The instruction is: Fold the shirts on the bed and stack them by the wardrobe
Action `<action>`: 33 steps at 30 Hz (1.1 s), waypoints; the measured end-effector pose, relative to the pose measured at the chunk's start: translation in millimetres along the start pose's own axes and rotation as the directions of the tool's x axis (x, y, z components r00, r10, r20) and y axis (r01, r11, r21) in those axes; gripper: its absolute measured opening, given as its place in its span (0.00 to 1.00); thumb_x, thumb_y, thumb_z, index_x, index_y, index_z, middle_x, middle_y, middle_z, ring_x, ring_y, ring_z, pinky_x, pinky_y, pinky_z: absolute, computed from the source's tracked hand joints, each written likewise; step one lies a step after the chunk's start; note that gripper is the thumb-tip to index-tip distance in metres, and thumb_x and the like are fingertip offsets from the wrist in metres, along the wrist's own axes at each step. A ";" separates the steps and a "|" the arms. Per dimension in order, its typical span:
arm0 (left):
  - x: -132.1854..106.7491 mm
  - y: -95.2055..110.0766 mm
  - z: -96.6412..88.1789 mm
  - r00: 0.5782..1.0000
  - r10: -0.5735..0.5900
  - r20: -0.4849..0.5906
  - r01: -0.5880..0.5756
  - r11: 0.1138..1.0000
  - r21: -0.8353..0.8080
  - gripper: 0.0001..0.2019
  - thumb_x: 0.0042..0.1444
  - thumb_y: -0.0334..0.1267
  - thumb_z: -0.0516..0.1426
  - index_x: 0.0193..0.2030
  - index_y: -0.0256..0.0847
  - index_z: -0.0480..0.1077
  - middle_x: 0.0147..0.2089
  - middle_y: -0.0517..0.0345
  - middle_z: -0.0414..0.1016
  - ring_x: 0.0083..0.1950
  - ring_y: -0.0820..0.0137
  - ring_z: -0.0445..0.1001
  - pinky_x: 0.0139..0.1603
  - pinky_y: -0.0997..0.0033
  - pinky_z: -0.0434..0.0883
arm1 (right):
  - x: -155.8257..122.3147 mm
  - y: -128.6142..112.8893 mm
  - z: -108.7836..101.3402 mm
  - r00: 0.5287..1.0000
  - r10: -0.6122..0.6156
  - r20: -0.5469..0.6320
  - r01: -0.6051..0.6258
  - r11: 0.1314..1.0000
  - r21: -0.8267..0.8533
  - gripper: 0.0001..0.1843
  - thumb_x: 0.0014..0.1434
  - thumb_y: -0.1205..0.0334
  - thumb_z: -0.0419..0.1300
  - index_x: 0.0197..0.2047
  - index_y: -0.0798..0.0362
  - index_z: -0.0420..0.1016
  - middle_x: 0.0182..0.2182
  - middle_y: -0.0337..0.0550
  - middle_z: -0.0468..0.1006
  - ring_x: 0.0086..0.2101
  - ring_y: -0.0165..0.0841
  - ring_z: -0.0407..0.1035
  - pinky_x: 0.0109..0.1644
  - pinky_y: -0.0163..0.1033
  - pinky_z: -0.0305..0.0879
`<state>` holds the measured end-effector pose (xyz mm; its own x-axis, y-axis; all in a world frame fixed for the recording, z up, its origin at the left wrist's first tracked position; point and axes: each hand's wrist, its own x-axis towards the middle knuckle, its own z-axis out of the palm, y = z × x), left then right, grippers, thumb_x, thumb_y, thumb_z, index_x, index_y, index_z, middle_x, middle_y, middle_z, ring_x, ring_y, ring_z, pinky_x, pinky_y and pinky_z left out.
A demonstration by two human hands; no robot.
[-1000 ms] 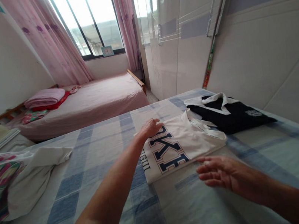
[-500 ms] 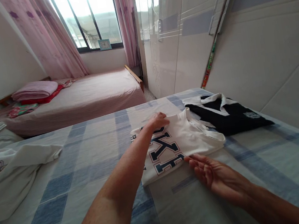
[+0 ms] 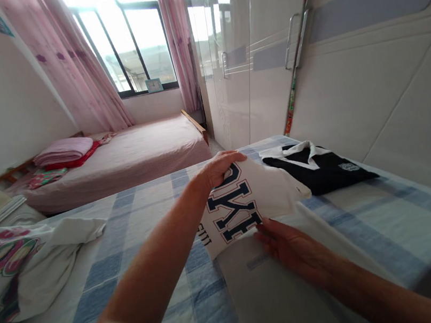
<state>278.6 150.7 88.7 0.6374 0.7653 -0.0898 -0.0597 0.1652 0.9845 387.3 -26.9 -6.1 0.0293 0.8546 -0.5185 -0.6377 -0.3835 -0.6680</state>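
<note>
A folded white T-shirt (image 3: pixel 263 195) with large navy letters is lifted off the blue checked bedsheet (image 3: pixel 141 232). My left hand (image 3: pixel 220 167) is closed on its far top edge. My right hand (image 3: pixel 288 245) reaches under its near edge, fingers pointing left; its fingertips are hidden beneath the fabric. A folded black shirt with a white collar (image 3: pixel 318 170) lies on the bed just right of the white T-shirt.
A heap of white and pink-patterned clothes (image 3: pixel 23 260) lies at the bed's left. Glossy wardrobe doors (image 3: pixel 348 71) stand close on the right. A second bed with pink sheets (image 3: pixel 125 156) and a folded pink blanket sits under the window.
The white T-shirt lay flat on the bed; now both hands have taken it and raised it. My left hand went from resting on its corner to gripping its top edge.
</note>
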 end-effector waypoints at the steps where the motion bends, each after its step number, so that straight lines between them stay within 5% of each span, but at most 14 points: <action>1: -6.3 6.8 2.4 1.000 0.003 -0.016 -0.003 1.000 -0.023 0.05 0.44 0.31 0.59 0.25 0.34 0.66 0.20 0.60 0.69 0.20 0.75 0.68 0.24 0.73 0.68 | 0.5 2.5 2.7 1.000 -0.017 0.007 0.017 1.000 -0.007 0.16 0.48 0.59 0.68 0.40 0.50 0.74 0.40 0.37 0.79 0.38 0.29 0.73 0.36 0.31 0.69; 7: -50.7 37.8 6.1 0.993 0.040 -0.114 -0.052 0.993 -0.107 0.03 0.46 0.30 0.58 0.27 0.34 0.66 0.20 0.59 0.70 0.21 0.75 0.69 0.25 0.73 0.69 | -3.3 4.6 21.0 0.970 -0.213 0.116 0.205 0.976 0.071 0.16 0.50 0.57 0.67 0.43 0.45 0.74 0.49 0.34 0.77 0.50 0.31 0.69 0.55 0.39 0.63; 14: -104.2 35.3 -32.7 0.941 0.155 -0.299 -0.175 0.984 -0.043 0.07 0.44 0.31 0.62 0.26 0.35 0.66 0.19 0.63 0.68 0.19 0.78 0.66 0.21 0.78 0.65 | -21.5 -28.6 40.9 0.906 -0.352 0.237 0.342 0.936 0.082 0.17 0.51 0.64 0.65 0.45 0.53 0.74 0.39 0.40 0.81 0.39 0.33 0.74 0.43 0.37 0.71; 17: -112.3 28.3 -58.1 0.918 0.190 -0.348 -0.201 0.980 0.004 0.08 0.44 0.33 0.63 0.27 0.35 0.66 0.21 0.63 0.69 0.20 0.77 0.67 0.21 0.78 0.65 | -2.9 -49.5 58.0 0.879 -0.353 0.320 0.371 0.929 0.004 0.12 0.52 0.63 0.64 0.40 0.55 0.75 0.35 0.40 0.81 0.33 0.30 0.74 0.37 0.34 0.71; 21: -107.6 34.7 -87.4 0.846 0.302 -0.439 -0.313 0.949 0.048 0.11 0.42 0.34 0.65 0.26 0.36 0.65 0.21 0.65 0.69 0.21 0.79 0.67 0.21 0.79 0.65 | 34.1 -86.6 91.9 0.789 -0.471 0.394 0.532 0.845 -0.056 0.09 0.48 0.64 0.67 0.34 0.56 0.76 0.29 0.38 0.80 0.29 0.28 0.72 0.34 0.32 0.69; 26: -113.7 35.5 -102.3 0.763 0.488 -0.423 -0.514 0.855 0.060 0.12 0.44 0.36 0.65 0.33 0.37 0.68 0.28 0.64 0.75 0.27 0.78 0.71 0.27 0.80 0.68 | 53.2 -113.6 112.6 0.684 -0.546 0.484 0.672 0.730 -0.126 0.11 0.47 0.62 0.67 0.36 0.55 0.78 0.28 0.37 0.80 0.31 0.29 0.73 0.37 0.34 0.69; 29: -132.4 -0.5 -99.1 0.822 0.403 -0.402 -0.463 0.884 -0.061 0.13 0.46 0.35 0.64 0.40 0.36 0.70 0.33 0.59 0.78 0.32 0.74 0.75 0.33 0.78 0.71 | 58.5 -95.0 97.5 0.741 -0.447 0.501 0.599 0.777 -0.191 0.16 0.47 0.62 0.68 0.42 0.55 0.77 0.32 0.39 0.81 0.34 0.32 0.74 0.39 0.35 0.70; 31: -145.9 -34.6 -94.1 0.898 0.183 -0.400 -0.290 0.930 -0.226 0.14 0.47 0.33 0.62 0.42 0.35 0.70 0.33 0.56 0.78 0.32 0.71 0.76 0.33 0.74 0.73 | 66.3 -70.8 79.8 0.825 -0.303 0.477 0.467 0.840 -0.275 0.16 0.47 0.63 0.68 0.42 0.56 0.77 0.33 0.42 0.81 0.33 0.32 0.75 0.37 0.35 0.71; 33: -155.3 -65.9 -88.9 0.916 -0.058 -0.398 -0.106 0.919 -0.379 0.14 0.46 0.30 0.60 0.42 0.34 0.70 0.31 0.55 0.78 0.30 0.70 0.76 0.31 0.73 0.74 | 77.1 -45.2 62.2 0.902 -0.140 0.409 0.306 0.874 -0.376 0.14 0.46 0.64 0.68 0.38 0.58 0.77 0.31 0.44 0.81 0.30 0.32 0.75 0.33 0.34 0.71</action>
<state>115.2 76.2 24.3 0.2814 0.9386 -0.1995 -0.4134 0.3062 0.8575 370.4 78.1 17.4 -0.1985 0.9676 -0.1559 -0.2589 -0.2052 -0.9439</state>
